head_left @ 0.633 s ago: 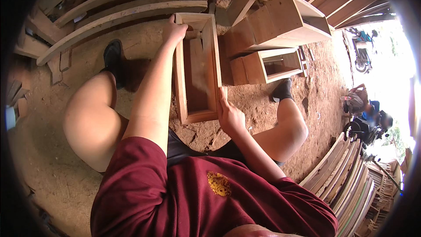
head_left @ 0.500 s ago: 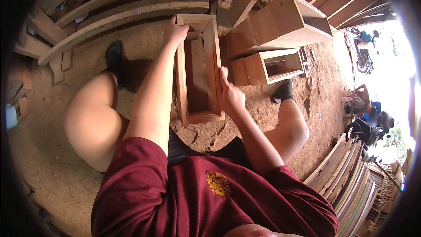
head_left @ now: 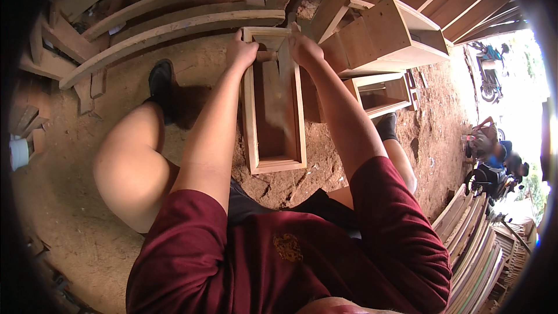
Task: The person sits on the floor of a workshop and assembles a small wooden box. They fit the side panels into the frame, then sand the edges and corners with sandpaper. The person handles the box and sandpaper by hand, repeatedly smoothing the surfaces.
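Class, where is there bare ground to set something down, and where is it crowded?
Bare ground spreads left of the left knee; another largely bare patch lies between the right leg and stacked boards. It is crowded right of the held box, where other boxes stand, and beyond it, among wooden beams.

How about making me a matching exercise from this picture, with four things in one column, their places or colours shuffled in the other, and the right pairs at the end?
Column one:
1. Left hand
2. Right hand
3. Shirt
4. Stacked boards

Column two:
A. Dark red
B. At the far right corner of the wooden box
C. Toward the lower right of the picture
D. Near the far left corner of the wooden box

Right pairs: 1-D, 2-B, 3-A, 4-C
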### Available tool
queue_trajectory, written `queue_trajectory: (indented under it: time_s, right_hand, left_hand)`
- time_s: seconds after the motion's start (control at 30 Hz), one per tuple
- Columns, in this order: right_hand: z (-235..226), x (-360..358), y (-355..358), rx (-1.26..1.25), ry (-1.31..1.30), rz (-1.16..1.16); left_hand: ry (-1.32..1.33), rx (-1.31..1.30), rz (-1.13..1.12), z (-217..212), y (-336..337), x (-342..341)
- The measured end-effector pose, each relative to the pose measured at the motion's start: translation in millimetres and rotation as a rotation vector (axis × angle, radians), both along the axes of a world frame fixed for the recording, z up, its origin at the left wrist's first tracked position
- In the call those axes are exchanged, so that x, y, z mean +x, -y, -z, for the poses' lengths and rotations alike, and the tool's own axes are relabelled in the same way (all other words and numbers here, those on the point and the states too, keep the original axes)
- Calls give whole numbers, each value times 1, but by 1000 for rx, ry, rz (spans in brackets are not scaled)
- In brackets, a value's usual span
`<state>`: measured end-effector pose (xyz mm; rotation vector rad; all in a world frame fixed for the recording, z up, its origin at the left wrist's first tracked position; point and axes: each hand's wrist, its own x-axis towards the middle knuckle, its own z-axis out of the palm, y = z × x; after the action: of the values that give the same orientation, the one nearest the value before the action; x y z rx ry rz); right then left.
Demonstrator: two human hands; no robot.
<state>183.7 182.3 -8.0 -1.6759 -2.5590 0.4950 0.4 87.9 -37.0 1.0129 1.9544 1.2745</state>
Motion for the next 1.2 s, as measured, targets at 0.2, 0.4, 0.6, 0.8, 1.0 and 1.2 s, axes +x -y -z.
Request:
queue_trajectory:
  time_s: [0.2, 0.4, 0.6, 0.8, 1.0, 1.2]
  right_hand:
    - [-13, -3, 31, 19, 34, -15]
    - [-19, 36, 118, 73, 81, -47]
    - [-8, 89, 223, 25, 116, -108]
    - [-9, 134, 296, 36, -5, -115]
    - [-2, 82, 194, 128, 30, -99]
    - [-23, 10, 70, -23, 200, -39]
  left_hand:
    - [-35, -16, -38, 14, -2, -13]
    - [58, -33, -45, 25, -7, -13]
    - [-13, 97, -62, 48, -15, -21]
    - [34, 96, -27, 27, -7, -9]
    - [24, 43, -6, 5, 6, -5]
    - [-35, -12, -32, 11, -1, -9]
